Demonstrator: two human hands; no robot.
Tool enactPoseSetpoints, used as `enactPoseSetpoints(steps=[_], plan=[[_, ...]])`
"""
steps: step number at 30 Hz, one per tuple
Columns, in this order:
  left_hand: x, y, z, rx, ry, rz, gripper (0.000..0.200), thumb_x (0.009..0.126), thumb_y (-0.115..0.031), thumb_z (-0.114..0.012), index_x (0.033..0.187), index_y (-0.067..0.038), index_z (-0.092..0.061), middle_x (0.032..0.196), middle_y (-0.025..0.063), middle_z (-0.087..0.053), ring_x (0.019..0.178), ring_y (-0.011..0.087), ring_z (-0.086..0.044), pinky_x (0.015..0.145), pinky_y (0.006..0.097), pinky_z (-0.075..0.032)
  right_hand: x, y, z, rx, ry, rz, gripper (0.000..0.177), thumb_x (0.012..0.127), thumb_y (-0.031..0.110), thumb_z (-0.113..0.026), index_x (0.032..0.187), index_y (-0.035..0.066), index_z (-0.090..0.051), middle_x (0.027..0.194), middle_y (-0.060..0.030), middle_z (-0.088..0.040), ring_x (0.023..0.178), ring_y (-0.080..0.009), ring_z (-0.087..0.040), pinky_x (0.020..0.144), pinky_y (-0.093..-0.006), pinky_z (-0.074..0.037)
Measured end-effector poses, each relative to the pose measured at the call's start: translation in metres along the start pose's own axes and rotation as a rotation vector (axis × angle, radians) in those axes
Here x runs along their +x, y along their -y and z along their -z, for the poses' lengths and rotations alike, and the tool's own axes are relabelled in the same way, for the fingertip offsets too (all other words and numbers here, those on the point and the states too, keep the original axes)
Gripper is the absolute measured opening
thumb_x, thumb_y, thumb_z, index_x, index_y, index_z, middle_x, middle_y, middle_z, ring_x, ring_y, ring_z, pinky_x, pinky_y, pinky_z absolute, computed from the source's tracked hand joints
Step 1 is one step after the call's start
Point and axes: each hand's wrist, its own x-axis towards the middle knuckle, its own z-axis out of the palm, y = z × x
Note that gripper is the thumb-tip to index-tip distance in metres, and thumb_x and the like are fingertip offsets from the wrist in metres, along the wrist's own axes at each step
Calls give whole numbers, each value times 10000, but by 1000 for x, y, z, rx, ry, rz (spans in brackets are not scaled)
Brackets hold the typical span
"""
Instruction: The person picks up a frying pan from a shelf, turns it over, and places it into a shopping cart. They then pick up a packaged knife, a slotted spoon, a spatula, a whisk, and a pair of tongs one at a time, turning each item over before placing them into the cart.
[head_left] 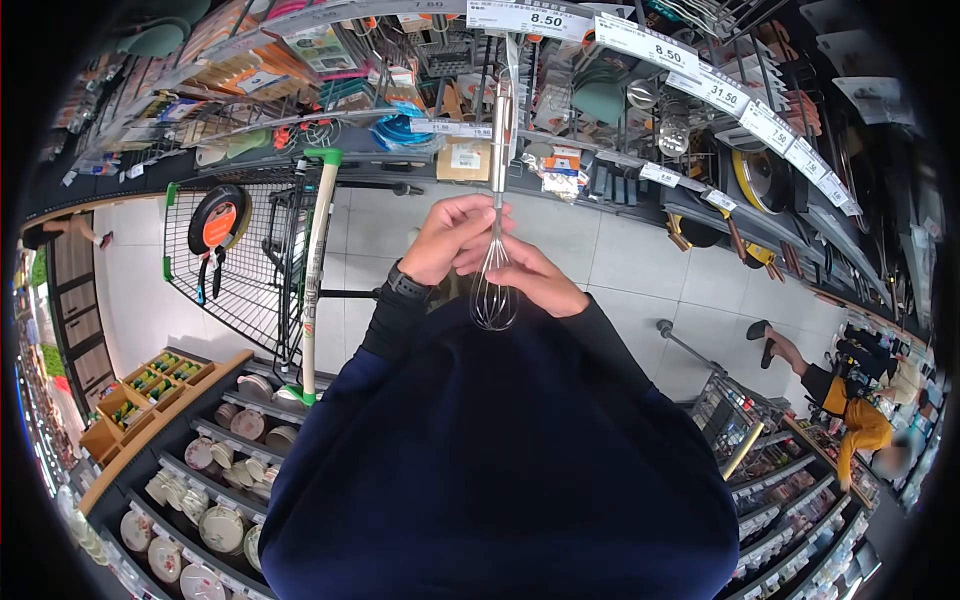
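— Two hands, both on one thing?
— Yes. The left hand (455, 240), a watch (408, 283) on its wrist, is closed around the whisk (500, 150) where the steel handle meets the wires. The right hand (540, 285) curls its fingers against the wire loops from 3 o'clock.
— Where does the whisk sit?
— Mid-frame, upright before the person's chest, with the handle pointing to 12 o'clock and the loops down at 6.
— What lies around?
— At 9 o'clock stands a shopping cart (250, 285) with a frying pan (220, 220) leaning inside. Plates (220, 525) fill a shelf at 7 o'clock. Kitchenware hangs at 12 under a price tag (545, 18) reading 8.50. Another person (860, 425) in yellow bends at 4 o'clock, well apart.
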Motion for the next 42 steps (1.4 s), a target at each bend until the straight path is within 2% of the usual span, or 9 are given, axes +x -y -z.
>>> enactPoseSetpoints(steps=[9,12,14,20,25,30,36,38,42], plan=[[-4,4,4,-1,-4,8,209,1005,-111,-554,1126,48,-615,941,106,-699,437,-2,-389,366,171,-293,1,-11,-7,32,-20,-39,353,982,37,-483,1332,-6,-475,1174,-94,-610,1153,-185,-573,1011,-323,-439],[-1,11,8,24,-47,-21,218,1002,-117,-562,1125,51,-629,955,131,-710,451,27,-488,363,174,-346,1,-7,-10,16,-30,-16,348,994,64,-479,1336,4,-471,1148,-89,-611,1144,-185,-580,1011,-324,-439],[0,10,7,1,-115,-16,240,998,-127,-576,1138,56,-642,972,155,-719,529,66,-589,424,182,-432,2,-4,-12,15,-32,-19,346,997,67,-473,1338,8,-468,1141,-88,-612,1140,-185,-584,1011,-324,-439],[-3,8,15,22,-60,-26,264,994,-133,-587,1159,65,-643,981,166,-720,677,90,-653,586,219,-522,5,-3,-14,-14,-41,-22,336,996,68,-446,1327,17,-471,1134,-92,-610,1137,-193,-593,1017,-332,-437],[-2,9,19,10,-10,-31,248,992,-124,-587,1131,71,-651,931,128,-708,634,68,-603,558,222,-497,6,-4,-12,24,-54,2,350,973,56,-389,1309,19,-482,1091,-85,-601,1089,-182,-597,991,-328,-442],[2,7,15,55,-23,-55,226,989,-124,-592,1083,71,-660,855,68,-673,594,42,-532,537,216,-461,5,-3,-13,67,-113,-33,355,953,30,-343,1272,16,-497,957,-52,-538,917,-155,-562,897,-308,-452],[6,13,22,159,-82,-107,177,975,-136,-619,1051,12,-679,868,38,-667,680,73,-573,660,249,-490,6,-8,-9,83,-132,-35,338,963,28,-316,1244,9,-502,951,-55,-535,913,-155,-563,902,-314,-457],[6,9,19,145,-163,-88,143,940,-142,-668,994,-12,-696,831,9,-667,863,80,-626,816,247,-475,7,-9,-7,82,-135,-25,332,964,31,-316,1238,7,-503,951,-55,-535,913,-155,-564,901,-317,-458],[11,16,29,135,-147,-133,127,941,-141,-666,961,-18,-690,826,3,-662,829,70,-605,798,244,-466,7,-7,-5,74,-146,-11,318,967,39,-317,1217,0,-509,951,-54,-538,916,-154,-566,901,-318,-456]])
